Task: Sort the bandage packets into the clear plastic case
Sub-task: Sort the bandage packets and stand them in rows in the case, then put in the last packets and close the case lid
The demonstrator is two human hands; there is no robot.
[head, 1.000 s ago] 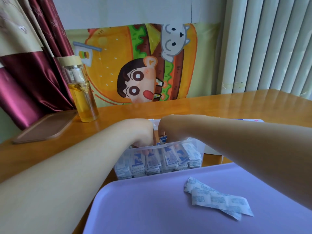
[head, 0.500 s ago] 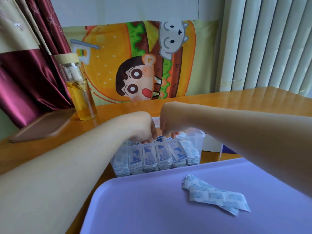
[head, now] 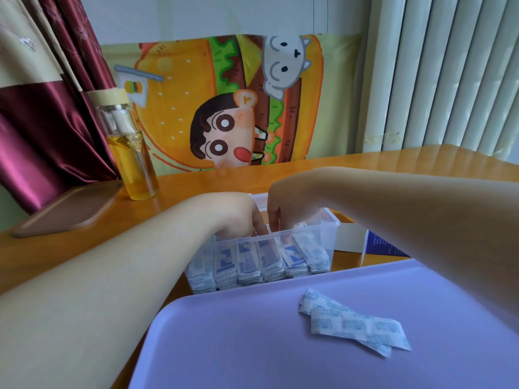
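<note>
- Both hands are in the clear plastic case (head: 332, 234), which sits on the table (head: 179, 197) just beyond the purple tray (head: 224, 346).
- Left hand (head: 236, 217): fingers point down into the left-centre of the case. Its back hides the fingertips, so I cannot tell if it pinches a packet or only steadies the row.
- Right hand (head: 289, 203): fingers dip in beside the left, touching or nearly so. The tips show dimly through the front wall against the leaning packets. I cannot tell whether they hold one.
- Filed packets (head: 247, 262): stood on edge in a row along the front wall. The left ones are fairly upright; the right-hand ones tilt.
- Loose packets (head: 354, 328): a short overlapping pile, flat on the tray, not yet sorted. Count unclear, at least two.
- Judgement: the step in hand is seating or straightening packets in the row. Task looks nearly complete.
- Method note: use one hand to hold the row back and open a slot while the other slides the packet straight down on edge. Push the leaning right end upright before letting go, or the next packet will wedge crooked.
- Method note: keep pressure light. The wrappers are thin paper and would probably crease or buckle if forced into a tight row.
- Risk: the case looks light and could skid toward the blue-and-white box (head: 379, 245). Press downward, not sideways.
- Glass bottle (head: 132, 158) stands well apart at far left, out of the work path.
</note>
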